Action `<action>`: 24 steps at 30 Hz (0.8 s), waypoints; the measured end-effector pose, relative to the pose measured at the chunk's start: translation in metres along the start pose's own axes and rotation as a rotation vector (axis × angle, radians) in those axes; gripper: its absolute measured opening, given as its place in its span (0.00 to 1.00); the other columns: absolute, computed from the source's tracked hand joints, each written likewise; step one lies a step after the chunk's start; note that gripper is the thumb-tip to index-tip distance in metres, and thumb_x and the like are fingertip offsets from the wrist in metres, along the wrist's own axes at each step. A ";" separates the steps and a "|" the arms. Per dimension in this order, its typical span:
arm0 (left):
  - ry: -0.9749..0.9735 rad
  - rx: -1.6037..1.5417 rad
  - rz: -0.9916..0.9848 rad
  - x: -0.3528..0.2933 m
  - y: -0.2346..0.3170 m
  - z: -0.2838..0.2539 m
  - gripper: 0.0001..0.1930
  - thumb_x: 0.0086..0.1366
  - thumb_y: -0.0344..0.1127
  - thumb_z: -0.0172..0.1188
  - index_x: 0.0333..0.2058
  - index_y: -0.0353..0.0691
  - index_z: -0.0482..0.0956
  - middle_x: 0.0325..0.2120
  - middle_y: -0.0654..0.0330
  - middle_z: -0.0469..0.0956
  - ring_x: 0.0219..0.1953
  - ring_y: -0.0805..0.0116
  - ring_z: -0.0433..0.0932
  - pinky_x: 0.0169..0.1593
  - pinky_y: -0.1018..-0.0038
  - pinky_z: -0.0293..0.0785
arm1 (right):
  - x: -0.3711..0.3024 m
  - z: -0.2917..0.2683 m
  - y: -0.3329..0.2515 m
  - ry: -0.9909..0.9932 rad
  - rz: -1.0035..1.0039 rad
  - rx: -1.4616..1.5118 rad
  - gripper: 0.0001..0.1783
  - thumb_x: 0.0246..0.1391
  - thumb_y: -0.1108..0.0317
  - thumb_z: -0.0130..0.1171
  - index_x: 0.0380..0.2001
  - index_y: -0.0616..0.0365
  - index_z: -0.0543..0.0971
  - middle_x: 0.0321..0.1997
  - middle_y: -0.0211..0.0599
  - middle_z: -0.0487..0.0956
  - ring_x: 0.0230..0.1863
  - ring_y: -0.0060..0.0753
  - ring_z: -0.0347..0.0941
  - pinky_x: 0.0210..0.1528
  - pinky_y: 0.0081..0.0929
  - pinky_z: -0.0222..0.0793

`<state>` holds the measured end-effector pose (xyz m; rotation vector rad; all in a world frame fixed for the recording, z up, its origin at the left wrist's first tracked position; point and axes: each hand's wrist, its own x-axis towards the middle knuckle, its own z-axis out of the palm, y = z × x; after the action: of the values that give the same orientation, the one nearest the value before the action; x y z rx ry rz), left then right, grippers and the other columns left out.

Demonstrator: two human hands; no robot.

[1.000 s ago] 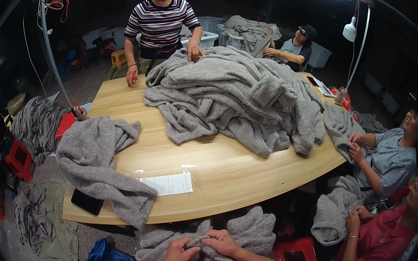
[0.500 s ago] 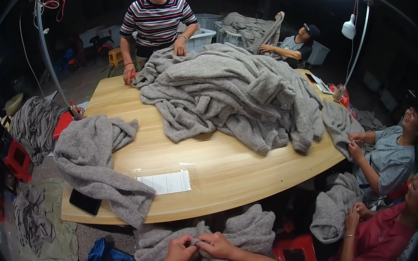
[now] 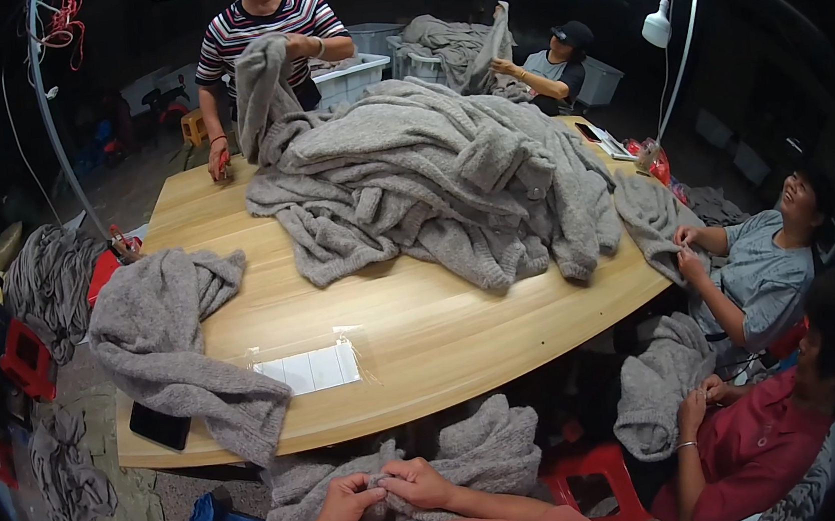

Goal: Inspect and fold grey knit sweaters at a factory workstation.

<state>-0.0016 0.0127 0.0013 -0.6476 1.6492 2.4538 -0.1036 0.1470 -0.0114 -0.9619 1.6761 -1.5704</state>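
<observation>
A grey knitted sweater [image 3: 491, 446] lies bunched across my lap, below the near edge of the table. My left hand [image 3: 348, 502] pinches a bit of its knit between thumb and fingers. Close beside it my right hand [image 3: 419, 483] pinches the same spot, the fingertips almost meeting. What exactly lies between the fingertips is too small to make out beyond the grey knit. On the table's left end rests another grey sweater [image 3: 170, 319], one sleeve hanging toward the near edge and partly over a black phone [image 3: 159, 426].
A big heap of grey sweaters [image 3: 429, 169] covers the far middle of the wooden table [image 3: 217, 370]. Paper [image 3: 309, 369] is taped near the front. Several co-workers handle grey knits around the table. A red stool [image 3: 599, 479] stands at my right; more knits [image 3: 56, 285] lie at left.
The view has shifted slightly. Across the table, the person in stripes has lifted part of a grey sweater from the heap. My hands keep their pinch on the knit.
</observation>
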 end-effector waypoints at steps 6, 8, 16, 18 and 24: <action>-0.004 -0.123 -0.033 0.003 0.002 0.001 0.02 0.52 0.26 0.58 0.25 0.34 0.77 0.21 0.67 0.75 0.23 0.83 0.69 0.27 0.86 0.65 | 0.000 -0.004 0.001 -0.002 0.008 0.082 0.07 0.49 0.70 0.52 0.24 0.64 0.72 0.16 0.32 0.67 0.21 0.15 0.59 0.23 0.19 0.57; -0.003 -0.155 -0.057 0.006 0.005 0.002 0.02 0.52 0.25 0.58 0.25 0.34 0.77 0.20 0.68 0.75 0.22 0.84 0.69 0.27 0.86 0.64 | -0.001 -0.008 -0.011 0.002 0.008 0.098 0.06 0.50 0.71 0.52 0.26 0.64 0.73 0.19 0.29 0.69 0.23 0.14 0.61 0.24 0.17 0.59; 0.155 0.281 0.174 0.016 -0.008 0.006 0.01 0.49 0.23 0.57 0.23 0.34 0.76 0.19 0.68 0.74 0.23 0.84 0.67 0.27 0.85 0.64 | 0.001 -0.006 -0.015 0.059 -0.032 -0.163 0.06 0.49 0.70 0.53 0.27 0.63 0.74 0.18 0.38 0.71 0.19 0.20 0.63 0.21 0.22 0.60; 0.140 0.219 0.168 0.011 0.001 0.013 0.02 0.48 0.23 0.57 0.23 0.34 0.76 0.20 0.67 0.74 0.23 0.84 0.67 0.27 0.85 0.64 | -0.001 -0.006 -0.019 0.080 -0.037 -0.153 0.06 0.49 0.70 0.53 0.27 0.62 0.74 0.18 0.39 0.71 0.18 0.21 0.64 0.21 0.22 0.61; 0.143 0.180 0.108 0.001 -0.015 0.010 0.03 0.50 0.25 0.58 0.25 0.34 0.76 0.21 0.67 0.75 0.23 0.82 0.69 0.27 0.83 0.66 | -0.018 -0.002 -0.009 0.018 0.007 -0.271 0.10 0.47 0.67 0.55 0.32 0.61 0.72 0.21 0.45 0.70 0.19 0.36 0.67 0.22 0.26 0.62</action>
<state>-0.0006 0.0277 -0.0089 -0.7419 1.9810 2.3400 -0.0954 0.1630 -0.0029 -1.0763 1.9379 -1.3730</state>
